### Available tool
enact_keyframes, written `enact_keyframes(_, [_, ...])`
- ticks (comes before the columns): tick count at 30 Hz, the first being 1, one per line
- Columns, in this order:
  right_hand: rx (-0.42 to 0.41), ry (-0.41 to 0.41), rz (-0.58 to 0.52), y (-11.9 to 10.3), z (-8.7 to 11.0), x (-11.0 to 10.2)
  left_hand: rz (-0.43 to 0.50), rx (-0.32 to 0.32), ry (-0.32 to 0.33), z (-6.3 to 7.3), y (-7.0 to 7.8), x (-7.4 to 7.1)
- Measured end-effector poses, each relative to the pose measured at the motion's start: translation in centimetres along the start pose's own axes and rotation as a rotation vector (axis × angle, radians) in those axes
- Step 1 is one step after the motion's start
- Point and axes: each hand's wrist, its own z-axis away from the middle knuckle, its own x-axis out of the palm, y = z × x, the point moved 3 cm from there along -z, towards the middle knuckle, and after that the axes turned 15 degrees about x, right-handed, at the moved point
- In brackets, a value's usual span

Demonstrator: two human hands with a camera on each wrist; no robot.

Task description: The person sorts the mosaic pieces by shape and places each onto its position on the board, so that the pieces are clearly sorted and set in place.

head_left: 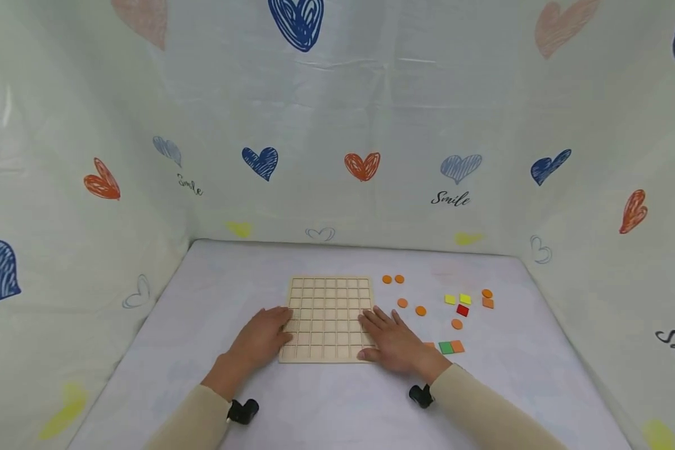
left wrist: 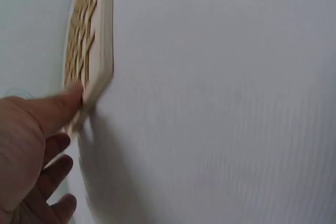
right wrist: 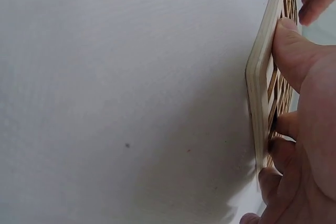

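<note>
A pale wooden grid board (head_left: 329, 320) lies flat on the white table, its rows of square cells bare. My left hand (head_left: 261, 337) touches the board's left edge, thumb nearer me and fingers farther up. In the left wrist view the thumb (left wrist: 60, 109) meets the board near a corner, with the other fingers loosely bent beside the edge. On the opposite side, my right hand (head_left: 396, 344) rests on the right edge with its fingers extended over the outer cells. The right thumb (right wrist: 291, 45) lies on the board's border near the closest corner.
Right of the board lie several orange discs (head_left: 420, 310), yellow squares (head_left: 465, 299), a red square (head_left: 462, 310), a green square (head_left: 446, 347) and orange squares (head_left: 457, 346). One orange piece (head_left: 430, 344) is partly hidden by the right hand. Heart-printed curtains (head_left: 371, 206) border the table.
</note>
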Motion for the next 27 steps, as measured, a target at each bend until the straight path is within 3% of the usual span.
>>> enact_keyframes(4, [0.009,-0.007,0.007,-0.2,-0.1,-0.2,0.005,0.073,-0.071,0.1,-2.9,-0.8])
enact_keyframes(8, [0.006,-0.011,0.007,-0.2,-0.2,-0.2,0.029,0.135,-0.121,0.2,-4.4,-0.8])
enact_keyframes(14, [-0.008,-0.009,0.01,-0.1,-0.2,-0.2,0.067,0.157,-0.11,0.3,-4.8,-0.6])
enact_keyframes(21, [-0.034,-0.016,-0.022,-0.1,-0.3,-0.5,0.104,0.106,-0.091,0.2,-4.7,-0.1])
enact_keyframes(27, [-0.011,-0.019,-0.01,-0.2,-0.3,-0.4,0.119,0.111,-0.109,0.0,-4.7,0.0])
